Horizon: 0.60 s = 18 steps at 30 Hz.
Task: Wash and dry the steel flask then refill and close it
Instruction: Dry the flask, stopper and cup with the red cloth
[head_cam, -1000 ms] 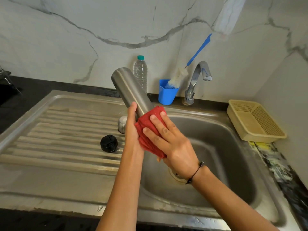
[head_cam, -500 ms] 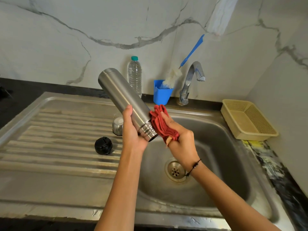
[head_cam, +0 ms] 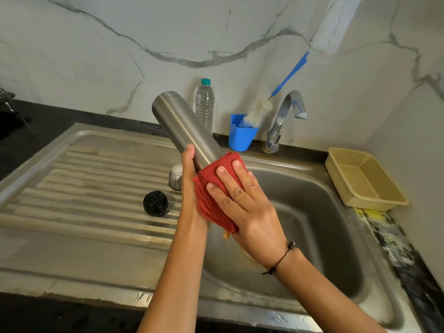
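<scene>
— What stands along the back edge of the sink unit?

— A clear plastic bottle with a teal cap, then a blue cup holding a blue-handled bottle brush, bristles down. The curved chrome tap rises just right of the cup.

— And at the right edge?

— A yellow perforated basket sits on the dark counter beside the basin, tilted. Behind everything runs a white marble-veined wall.
</scene>
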### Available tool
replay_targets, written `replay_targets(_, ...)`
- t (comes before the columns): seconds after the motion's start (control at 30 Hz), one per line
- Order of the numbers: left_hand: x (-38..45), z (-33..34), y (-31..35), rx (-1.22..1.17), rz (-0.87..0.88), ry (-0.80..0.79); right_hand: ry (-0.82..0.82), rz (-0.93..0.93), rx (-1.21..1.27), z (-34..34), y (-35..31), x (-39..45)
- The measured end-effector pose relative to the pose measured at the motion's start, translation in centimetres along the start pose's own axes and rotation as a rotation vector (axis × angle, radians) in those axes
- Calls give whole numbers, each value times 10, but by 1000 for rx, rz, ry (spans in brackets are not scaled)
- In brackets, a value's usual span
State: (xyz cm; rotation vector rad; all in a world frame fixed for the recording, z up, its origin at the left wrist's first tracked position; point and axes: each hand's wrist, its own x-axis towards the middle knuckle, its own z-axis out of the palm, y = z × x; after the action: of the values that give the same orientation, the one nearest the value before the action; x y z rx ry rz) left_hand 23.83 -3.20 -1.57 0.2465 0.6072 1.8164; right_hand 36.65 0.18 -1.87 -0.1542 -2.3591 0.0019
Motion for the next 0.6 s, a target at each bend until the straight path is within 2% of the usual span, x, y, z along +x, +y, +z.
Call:
replay_targets(0.07,-1,4,2,-5,-21,19,18,45,43,-1,0,3)
replay_targets(0.23,7,7,5,-65,158,106,55,178,131,1,3,6)
replay_targets(0.3,7,7,4,-67,173,137,36,215,174,2,4,5)
replay_targets(0.43,7,8,2,-121,217,195,54,416,451,-4,2,9)
replay_targets(0.6,4,6,7,-51,264,210,124,714,683,-14,7,5)
